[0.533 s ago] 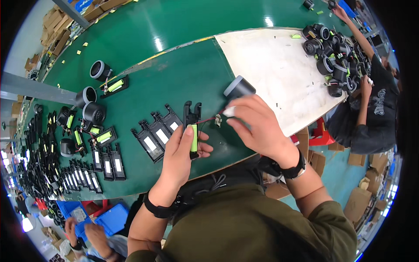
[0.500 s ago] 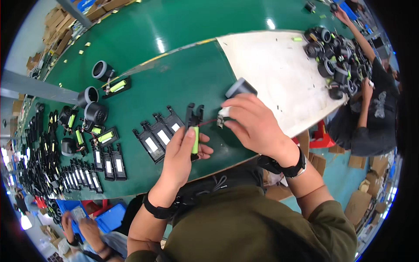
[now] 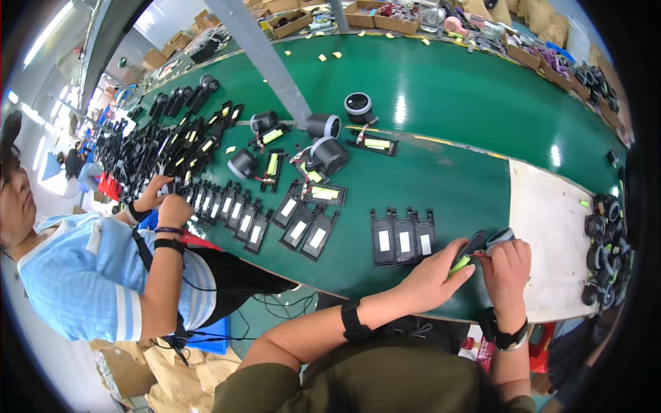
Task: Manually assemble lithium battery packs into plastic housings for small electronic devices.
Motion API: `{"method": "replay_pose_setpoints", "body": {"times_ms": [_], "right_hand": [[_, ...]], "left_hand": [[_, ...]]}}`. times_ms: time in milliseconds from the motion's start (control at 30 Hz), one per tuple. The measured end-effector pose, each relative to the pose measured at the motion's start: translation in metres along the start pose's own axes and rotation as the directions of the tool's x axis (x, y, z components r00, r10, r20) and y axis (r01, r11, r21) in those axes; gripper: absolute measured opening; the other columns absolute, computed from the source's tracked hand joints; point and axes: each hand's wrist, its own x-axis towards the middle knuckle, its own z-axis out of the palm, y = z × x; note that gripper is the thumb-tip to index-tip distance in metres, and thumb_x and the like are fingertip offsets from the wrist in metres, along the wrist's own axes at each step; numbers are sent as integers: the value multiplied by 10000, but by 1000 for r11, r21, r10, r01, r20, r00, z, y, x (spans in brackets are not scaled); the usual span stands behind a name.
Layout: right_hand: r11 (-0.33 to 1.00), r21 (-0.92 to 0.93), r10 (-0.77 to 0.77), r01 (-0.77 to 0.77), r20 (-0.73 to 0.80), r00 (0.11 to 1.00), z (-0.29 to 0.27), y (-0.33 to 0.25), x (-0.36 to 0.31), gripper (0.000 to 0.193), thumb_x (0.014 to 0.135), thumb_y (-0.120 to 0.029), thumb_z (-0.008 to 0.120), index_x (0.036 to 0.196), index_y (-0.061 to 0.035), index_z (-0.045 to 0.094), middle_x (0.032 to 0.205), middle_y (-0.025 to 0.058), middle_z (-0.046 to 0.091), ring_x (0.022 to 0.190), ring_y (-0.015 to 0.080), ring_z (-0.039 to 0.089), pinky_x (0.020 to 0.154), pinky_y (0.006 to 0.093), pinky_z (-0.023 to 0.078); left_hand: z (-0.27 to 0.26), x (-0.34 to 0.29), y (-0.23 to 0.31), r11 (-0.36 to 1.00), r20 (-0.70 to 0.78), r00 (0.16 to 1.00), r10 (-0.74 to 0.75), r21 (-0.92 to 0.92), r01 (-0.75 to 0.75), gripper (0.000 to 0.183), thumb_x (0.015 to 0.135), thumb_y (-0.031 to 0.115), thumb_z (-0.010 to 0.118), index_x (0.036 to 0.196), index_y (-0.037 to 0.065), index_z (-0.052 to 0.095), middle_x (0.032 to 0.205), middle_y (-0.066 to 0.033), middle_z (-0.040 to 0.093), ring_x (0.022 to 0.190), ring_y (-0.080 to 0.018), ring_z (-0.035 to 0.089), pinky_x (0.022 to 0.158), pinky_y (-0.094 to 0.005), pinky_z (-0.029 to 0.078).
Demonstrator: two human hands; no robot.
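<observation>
Lower right of frame: left hand [image 3: 438,277] is wrapped around a black holder [image 3: 469,246], thumb lying along its lime-green cell [image 3: 460,264]. Right hand [image 3: 507,270] is beside it, fingers curled tight and apparently pinching red wire [image 3: 480,254]; whatever else they grip is hidden. Grey-rimmed cylinder [image 3: 500,237] sits just behind the right fingers; cannot tell whether they touch it. Three black panels [image 3: 405,243] lie side by side, left of the hands.

Step in hand (judged): working the wiring at the holder. Next move seems to call for a steady left grip and fine right-hand finger control, with no hard pull on the wire.
</observation>
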Motion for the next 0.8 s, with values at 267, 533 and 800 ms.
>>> {"method": "replay_pose_setpoints", "body": {"times_ms": [267, 533, 800], "right_hand": [[955, 235, 162, -181, 102, 982, -4, -6, -14, 277, 647, -11, 693, 901, -14, 583, 817, 120, 577, 712, 296, 586, 581, 365, 465], [954, 226, 163, -198, 166, 973, -12, -8, -16, 234, 657, 17, 655, 879, -15, 591, 834, 118, 574, 728, 295, 583, 597, 365, 471], [965, 247, 164, -89, -305, 938, 7, -7, -5, 203, 583, 21, 656, 767, -42, 600, 717, 78, 539, 633, 238, 535, 527, 330, 442]], "left_hand": [[1, 16, 4, 905, 109, 959, -261, -318, 282, 434, 918, 316, 533, 1223, 17, 461, 709, -8, 543, 628, -68, 552, 548, -219, 450], [4, 14, 4, 919, 72, 967, -243, -301, 253, 404, 913, 287, 539, 1199, 3, 510, 754, -19, 575, 600, -69, 540, 549, -224, 467], [-2, 12, 19, 686, 45, 869, -493, -595, 420, 221, 898, 246, 511, 927, 27, 525, 731, -72, 586, 559, -148, 560, 482, -285, 478]]}}
